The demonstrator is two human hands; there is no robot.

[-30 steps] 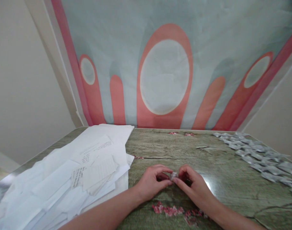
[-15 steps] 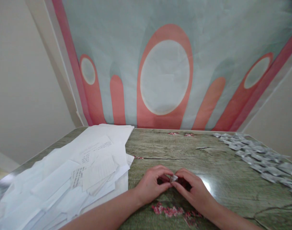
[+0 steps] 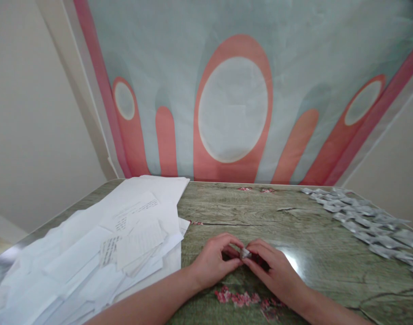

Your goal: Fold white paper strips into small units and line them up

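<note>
A small folded piece of paper point(image 3: 245, 253), whitish grey, is pinched between both hands just above the table. My left hand point(image 3: 218, 256) grips its left side with thumb and fingertips. From the right, my right hand point(image 3: 272, 266) closes thumb and forefinger on the other side. The fingertips of the two hands nearly meet, so most of the paper is covered. On the table's right side lie several folded paper pieces point(image 3: 372, 221) in rows, greyish and pointed at the ends.
Loose white paper sheets and slips point(image 3: 91, 257), some printed, spread over the left side of the table. The wood-patterned table point(image 3: 227, 205) carries printed pink flowers. Behind its far edge hangs a backdrop point(image 3: 233, 108) with coral arches and pale ovals.
The fingertips have shifted slightly around the small paper, and its visible face has turned a little. Both arms and the other papers stay where they were.
</note>
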